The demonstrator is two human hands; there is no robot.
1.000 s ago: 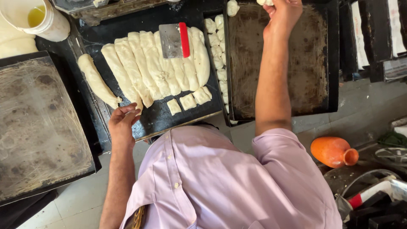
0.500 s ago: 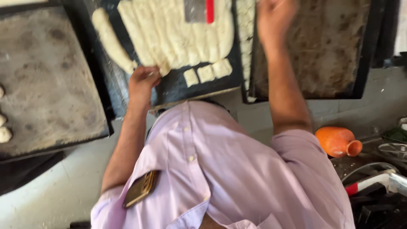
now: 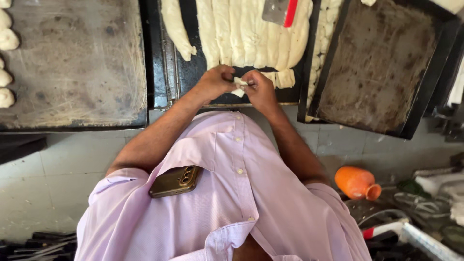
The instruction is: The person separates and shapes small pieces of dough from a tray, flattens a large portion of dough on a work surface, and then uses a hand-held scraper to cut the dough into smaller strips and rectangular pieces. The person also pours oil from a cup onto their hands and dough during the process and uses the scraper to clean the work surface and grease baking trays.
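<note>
A gold phone sits in the pocket of the lilac shirt. Beyond it, the left hand and right hand meet, fingers pinching a small dough piece between them, over the near edge of the middle black tray. Farther lie long dough strips and a red-handled scraper.

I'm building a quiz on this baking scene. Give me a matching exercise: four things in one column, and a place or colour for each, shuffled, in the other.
Things:
1. small dough piece
2. phone
3. jug
4. scraper

Descriptions:
A. orange, lying on its side
B. on the dough strips
C. between the left hand and right hand
D. in the shirt pocket

Pairs: 1-C, 2-D, 3-A, 4-B
</note>
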